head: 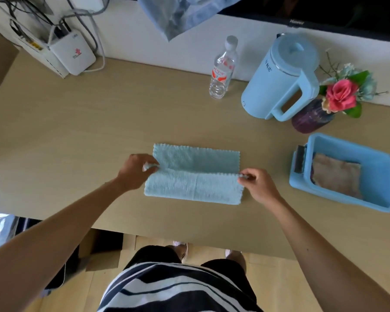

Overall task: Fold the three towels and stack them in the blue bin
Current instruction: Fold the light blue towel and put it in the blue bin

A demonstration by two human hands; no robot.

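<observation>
A light blue towel [195,176] lies in the middle of the wooden table [77,143], its near half folded up over the far half. My left hand [136,171] pinches the folded edge at the towel's left end. My right hand [257,184] pinches the same edge at the right end. The blue bin [378,176] stands at the right of the table. A folded brownish towel [337,176] lies inside it, on top of a darker one whose edge shows at its left. A grey item hangs over the bin's left rim.
Behind the towel stand a clear water bottle [222,68], a light blue kettle [282,79] and a purple vase with flowers [313,117]. A white router with cables [72,54] sits at the far left. The table's front edge runs just below my forearms.
</observation>
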